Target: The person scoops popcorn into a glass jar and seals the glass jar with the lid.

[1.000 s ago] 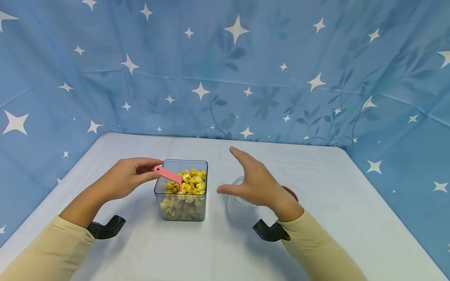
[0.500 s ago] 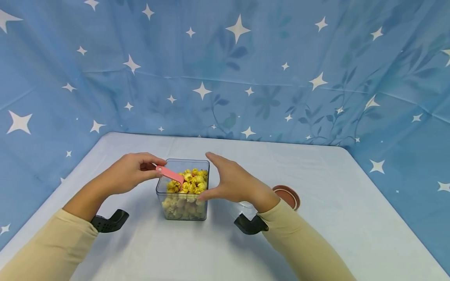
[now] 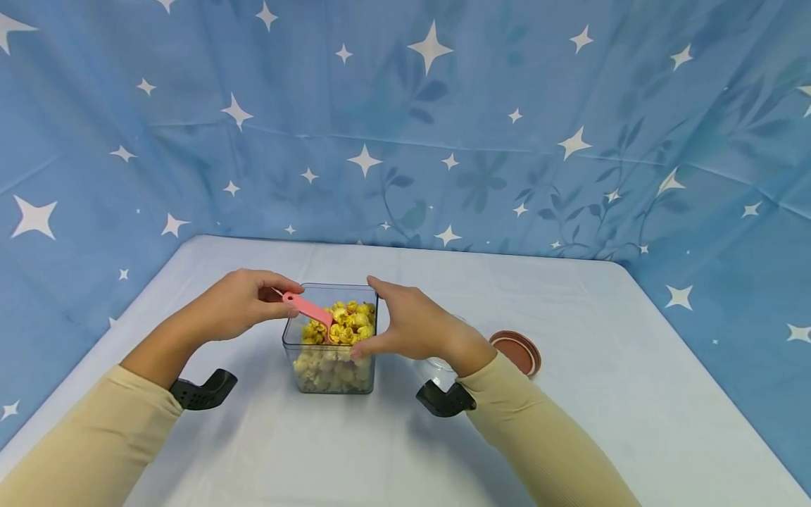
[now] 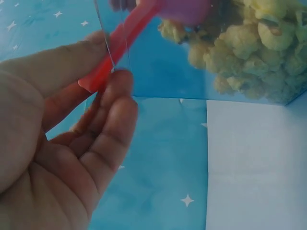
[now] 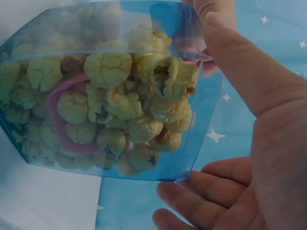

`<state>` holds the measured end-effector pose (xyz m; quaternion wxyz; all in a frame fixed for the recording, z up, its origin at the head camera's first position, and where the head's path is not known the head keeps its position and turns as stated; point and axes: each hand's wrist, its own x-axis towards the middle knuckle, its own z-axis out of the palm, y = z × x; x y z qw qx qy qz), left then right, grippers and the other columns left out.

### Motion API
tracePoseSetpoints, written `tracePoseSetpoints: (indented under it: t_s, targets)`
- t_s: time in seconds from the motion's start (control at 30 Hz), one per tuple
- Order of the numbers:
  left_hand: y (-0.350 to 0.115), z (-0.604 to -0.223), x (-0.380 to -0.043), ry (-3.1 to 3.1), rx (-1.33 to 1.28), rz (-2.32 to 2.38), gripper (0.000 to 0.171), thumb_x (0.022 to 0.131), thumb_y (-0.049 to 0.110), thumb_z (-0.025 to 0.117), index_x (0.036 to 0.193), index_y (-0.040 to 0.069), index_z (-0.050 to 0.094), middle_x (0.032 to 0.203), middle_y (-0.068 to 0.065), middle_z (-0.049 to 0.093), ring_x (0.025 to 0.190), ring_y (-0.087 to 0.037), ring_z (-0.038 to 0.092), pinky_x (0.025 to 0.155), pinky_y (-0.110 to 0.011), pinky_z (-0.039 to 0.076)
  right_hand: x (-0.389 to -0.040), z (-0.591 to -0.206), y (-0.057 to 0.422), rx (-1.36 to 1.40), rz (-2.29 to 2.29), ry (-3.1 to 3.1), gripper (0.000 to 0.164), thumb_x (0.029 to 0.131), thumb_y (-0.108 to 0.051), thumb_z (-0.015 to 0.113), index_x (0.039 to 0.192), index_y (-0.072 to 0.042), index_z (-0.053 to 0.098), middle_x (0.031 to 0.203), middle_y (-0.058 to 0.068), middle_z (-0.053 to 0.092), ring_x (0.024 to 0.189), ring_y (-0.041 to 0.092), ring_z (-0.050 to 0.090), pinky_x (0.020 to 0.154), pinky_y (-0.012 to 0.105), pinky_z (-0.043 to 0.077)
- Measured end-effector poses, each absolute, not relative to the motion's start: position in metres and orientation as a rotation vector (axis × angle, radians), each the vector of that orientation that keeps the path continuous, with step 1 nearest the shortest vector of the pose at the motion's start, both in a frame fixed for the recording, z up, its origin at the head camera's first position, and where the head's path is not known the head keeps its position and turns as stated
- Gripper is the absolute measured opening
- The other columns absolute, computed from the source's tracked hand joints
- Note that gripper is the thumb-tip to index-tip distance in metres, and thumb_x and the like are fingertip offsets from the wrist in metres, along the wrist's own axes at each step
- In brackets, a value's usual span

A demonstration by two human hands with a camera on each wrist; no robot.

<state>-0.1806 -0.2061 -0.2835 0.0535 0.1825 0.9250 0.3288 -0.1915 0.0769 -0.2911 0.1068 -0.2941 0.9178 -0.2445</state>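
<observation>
A clear, grey-tinted square container (image 3: 326, 347) of yellow popcorn (image 3: 350, 320) stands left of the table's middle. The pink scoop (image 3: 312, 310) leans in it, its bowl end among the popcorn, visible through the wall in the right wrist view. At the container's left rim, my left hand (image 3: 236, 306) pinches the scoop's handle (image 4: 136, 28) between thumb and fingers. My right hand (image 3: 415, 324) holds the container's right side, thumb (image 5: 240, 52) on the near wall and fingertips against the far one. Under my right wrist, a clear jar (image 3: 438, 372) is partly hidden.
A brown round lid (image 3: 516, 353) lies on the white-covered table (image 3: 285, 451), right of the jar. Behind the table hangs a blue curtain (image 3: 405, 127) with white stars. Black wrist mounts (image 3: 205, 391) sit below both wrists.
My right hand has moved left from above the jar to the container's right side and closed onto it, uncovering the brown lid. My left hand keeps its hold on the scoop.
</observation>
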Motion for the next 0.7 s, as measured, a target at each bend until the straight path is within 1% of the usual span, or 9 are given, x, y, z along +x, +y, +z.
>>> tracePoseSetpoints:
  t_s: [0.13, 0.27, 0.43, 0.53, 0.67, 0.7]
  targets:
    - [-0.206, -0.283, -0.18, 2.812, 0.536, 1.016, 0.034, 0.092, 0.024, 0.074, 0.121, 0.006, 0.072, 0.106, -0.004, 0.071, 0.096, -0.021, 0.065, 0.078, -0.039, 0.052, -0.191, -0.291, 0.076, -0.865, -0.721, 2.705, 0.113, 0.075, -0.056, 0.084, 0.158, -0.004, 0.026, 0.157, 0.01, 0.037, 0.143, 0.026, 0.037, 0.111, 0.043, 0.035]
    - [-0.204, -0.281, -0.179, 2.792, 0.563, 1.039, 0.032, 0.091, 0.019, 0.075, 0.12, 0.005, 0.072, 0.103, -0.002, 0.071, 0.09, -0.02, 0.061, 0.075, -0.037, 0.051, -0.19, -0.291, 0.076, -0.85, -0.724, 2.707, 0.114, 0.075, -0.056, 0.084, 0.158, -0.004, 0.026, 0.156, 0.011, 0.038, 0.142, 0.027, 0.039, 0.111, 0.044, 0.036]
    - [-0.198, -0.279, -0.178, 2.74, 0.617, 1.02, 0.03, 0.09, 0.017, 0.076, 0.117, 0.004, 0.073, 0.102, -0.002, 0.069, 0.085, -0.019, 0.057, 0.071, -0.035, 0.05, -0.19, -0.291, 0.076, -0.834, -0.738, 2.703, 0.114, 0.075, -0.055, 0.085, 0.158, -0.004, 0.025, 0.156, 0.013, 0.039, 0.141, 0.027, 0.039, 0.11, 0.045, 0.037]
    - [-0.196, -0.278, -0.178, 2.749, 0.636, 0.984, 0.027, 0.091, 0.017, 0.075, 0.115, 0.006, 0.075, 0.097, 0.0, 0.069, 0.08, -0.019, 0.056, 0.067, -0.035, 0.048, -0.189, -0.291, 0.076, -0.83, -0.748, 2.7, 0.113, 0.075, -0.053, 0.085, 0.158, -0.005, 0.025, 0.156, 0.012, 0.038, 0.142, 0.026, 0.038, 0.111, 0.044, 0.036]
    - [-0.196, -0.28, -0.178, 2.769, 0.637, 0.974, 0.026, 0.092, 0.017, 0.074, 0.116, 0.006, 0.075, 0.092, 0.002, 0.07, 0.076, -0.019, 0.055, 0.063, -0.033, 0.045, -0.189, -0.292, 0.077, -0.857, -0.775, 2.685, 0.112, 0.076, -0.05, 0.085, 0.159, -0.004, 0.024, 0.159, 0.011, 0.033, 0.145, 0.026, 0.034, 0.113, 0.043, 0.033]
    - [-0.197, -0.281, -0.178, 2.769, 0.636, 0.989, 0.027, 0.093, 0.017, 0.073, 0.117, 0.006, 0.075, 0.093, 0.001, 0.07, 0.076, -0.019, 0.055, 0.063, -0.032, 0.046, -0.189, -0.293, 0.077, -0.868, -0.778, 2.681, 0.112, 0.077, -0.05, 0.085, 0.159, -0.004, 0.024, 0.16, 0.011, 0.031, 0.145, 0.025, 0.032, 0.113, 0.042, 0.032]
